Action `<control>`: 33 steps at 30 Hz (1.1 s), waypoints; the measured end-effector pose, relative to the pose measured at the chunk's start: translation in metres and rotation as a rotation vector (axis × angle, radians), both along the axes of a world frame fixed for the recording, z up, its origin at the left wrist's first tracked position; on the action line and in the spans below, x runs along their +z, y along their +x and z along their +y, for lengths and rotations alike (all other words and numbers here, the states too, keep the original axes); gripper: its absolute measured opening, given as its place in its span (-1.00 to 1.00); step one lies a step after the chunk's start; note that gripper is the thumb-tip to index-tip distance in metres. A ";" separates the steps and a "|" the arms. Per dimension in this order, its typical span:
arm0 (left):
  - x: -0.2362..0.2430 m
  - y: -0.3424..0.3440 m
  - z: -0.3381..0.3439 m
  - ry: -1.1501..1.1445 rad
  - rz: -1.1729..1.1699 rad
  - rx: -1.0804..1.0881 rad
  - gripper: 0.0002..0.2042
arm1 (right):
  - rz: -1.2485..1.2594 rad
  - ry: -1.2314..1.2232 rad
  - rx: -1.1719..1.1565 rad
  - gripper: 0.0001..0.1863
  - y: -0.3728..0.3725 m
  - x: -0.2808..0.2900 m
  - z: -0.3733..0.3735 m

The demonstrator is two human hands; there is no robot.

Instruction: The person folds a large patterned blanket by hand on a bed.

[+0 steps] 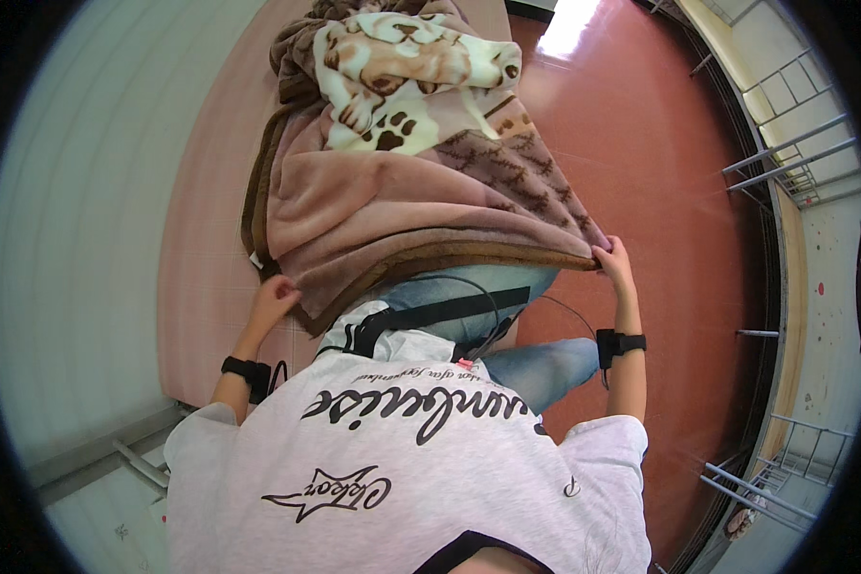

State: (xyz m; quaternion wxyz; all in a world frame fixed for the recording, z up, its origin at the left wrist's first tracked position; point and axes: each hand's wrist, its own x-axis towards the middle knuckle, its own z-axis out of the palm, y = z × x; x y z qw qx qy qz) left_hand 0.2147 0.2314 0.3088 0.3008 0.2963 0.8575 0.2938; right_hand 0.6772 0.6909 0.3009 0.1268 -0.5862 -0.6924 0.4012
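Observation:
A thick pinkish-brown plush blanket [354,191] with a dark brown border is spread before me, its near edge drawn across my lap and jeans. At the near right corner, my right hand [616,263] pinches the border between thumb and fingers, holding it out past the platform's side. My left hand [276,295] lies over the border near the left corner, its fingers curled closed. Whether any cloth is inside those fingers is hidden. The blanket's far part is bunched in folds, showing a cream dog picture and a dark paw print.
Beneath the blanket is a pale pink bed-like platform [210,258] along a pale wall [86,210]. To the right lies a glossy red-brown floor [679,230]. Metal rail frames [794,163] stand along the far right side. A thin black cable [483,287] loops over my lap.

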 end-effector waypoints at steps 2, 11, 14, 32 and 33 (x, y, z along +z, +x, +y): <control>-0.011 0.005 -0.004 -0.051 0.134 -0.398 -0.59 | -0.097 -0.001 0.097 -0.57 -0.005 0.001 0.003; 0.003 0.037 0.037 -0.313 0.556 -0.379 -0.75 | -0.129 0.077 0.247 -0.53 -0.008 0.008 -0.015; 0.014 0.008 0.042 -0.005 0.595 -0.236 -0.84 | 0.015 0.011 0.166 -0.56 -0.005 0.014 -0.015; 0.028 0.036 0.014 -0.343 0.508 -0.503 -0.27 | 0.178 -0.069 0.021 -0.55 -0.033 0.060 -0.029; 0.016 0.032 0.009 -0.245 0.485 -0.486 -0.29 | 0.178 -0.071 0.029 -0.54 -0.034 0.059 -0.029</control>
